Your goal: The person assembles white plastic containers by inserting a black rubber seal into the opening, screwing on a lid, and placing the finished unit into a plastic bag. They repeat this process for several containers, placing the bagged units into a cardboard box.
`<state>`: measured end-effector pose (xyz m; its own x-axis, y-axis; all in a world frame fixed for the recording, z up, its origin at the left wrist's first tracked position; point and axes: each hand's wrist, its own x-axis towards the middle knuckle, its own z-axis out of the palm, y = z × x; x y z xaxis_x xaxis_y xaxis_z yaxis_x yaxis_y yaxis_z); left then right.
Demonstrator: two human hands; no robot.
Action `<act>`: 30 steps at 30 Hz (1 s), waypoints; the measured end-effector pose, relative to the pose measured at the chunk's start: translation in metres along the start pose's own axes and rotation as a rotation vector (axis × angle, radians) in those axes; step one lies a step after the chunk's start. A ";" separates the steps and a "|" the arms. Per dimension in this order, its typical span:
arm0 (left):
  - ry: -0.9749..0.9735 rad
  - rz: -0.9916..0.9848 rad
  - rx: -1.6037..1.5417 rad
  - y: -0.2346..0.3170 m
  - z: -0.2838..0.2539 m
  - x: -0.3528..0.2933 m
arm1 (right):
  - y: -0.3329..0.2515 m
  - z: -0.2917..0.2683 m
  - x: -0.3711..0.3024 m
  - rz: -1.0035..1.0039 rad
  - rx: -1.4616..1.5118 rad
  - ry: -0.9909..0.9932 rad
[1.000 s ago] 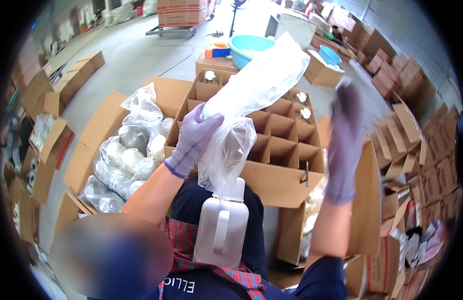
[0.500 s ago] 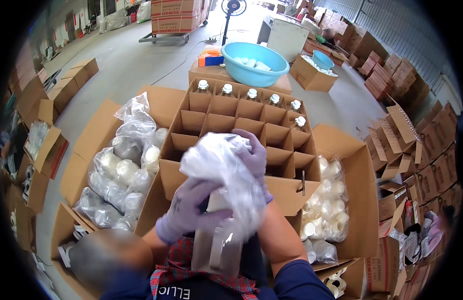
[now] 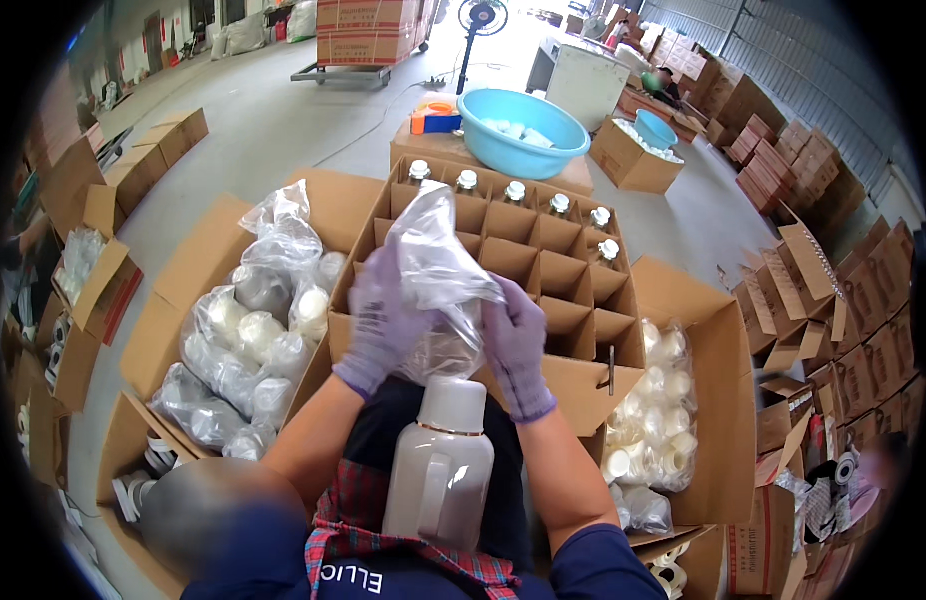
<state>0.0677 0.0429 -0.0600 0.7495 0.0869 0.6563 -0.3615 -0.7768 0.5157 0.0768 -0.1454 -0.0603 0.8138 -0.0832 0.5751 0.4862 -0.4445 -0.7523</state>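
A clear plastic bag [image 3: 435, 250] is stretched between my two gloved hands, over the front of the divided carton [image 3: 518, 225]. My left hand [image 3: 383, 315] grips the bag's left side; some of its fingers are hidden and blurred. On the opposite side, my right hand [image 3: 518, 340] pinches the bag's edge. Just below the bag, a grey-white thermos jug [image 3: 441, 480] with a pale lid and a handle rests on my lap, touched by neither hand. White-capped bottles [image 3: 515, 192] stand in the carton's far cells and right side.
Bagged white cups or lids fill an open carton on the left [image 3: 253, 335] and another on the right [image 3: 673, 410]. Behind the divided carton, a blue basin [image 3: 523, 135] and an orange-and-blue tape dispenser [image 3: 436, 120] sit on a box. A floor fan [image 3: 478, 25] stands farther off.
The bag has come away from the jug's upper part, leaving lid and body uncovered. My left hand has moved from beside the jug up to the bag; my right hand sits lower.
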 end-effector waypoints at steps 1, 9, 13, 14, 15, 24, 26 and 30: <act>-0.024 -0.073 -0.012 -0.023 -0.006 0.000 | -0.015 -0.010 -0.001 -0.088 -0.060 0.038; 0.113 -0.745 -1.882 -0.030 0.015 -0.029 | 0.068 -0.028 -0.036 0.332 0.685 0.205; -0.115 -0.779 -1.448 -0.046 0.007 -0.088 | 0.078 -0.018 -0.099 0.386 0.746 0.009; -0.314 -0.537 -1.043 -0.044 -0.002 -0.101 | 0.073 -0.022 -0.108 0.289 0.413 -0.089; -0.387 -0.523 -0.821 -0.038 -0.010 -0.114 | 0.068 -0.026 -0.114 0.341 0.497 -0.109; 0.024 0.106 -0.260 0.044 -0.096 -0.177 | -0.017 -0.083 -0.204 -0.129 -0.102 -0.227; 0.115 0.393 -0.373 0.035 -0.095 -0.223 | -0.046 -0.096 -0.240 0.109 -0.014 -0.271; -0.139 0.114 -0.326 0.025 -0.122 -0.237 | -0.059 -0.131 -0.256 0.025 -0.256 -0.403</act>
<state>-0.1866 0.0789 -0.1350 0.7546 -0.0917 0.6497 -0.5877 -0.5349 0.6070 -0.2017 -0.2143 -0.1210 0.9075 0.2335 0.3492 0.4121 -0.6564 -0.6319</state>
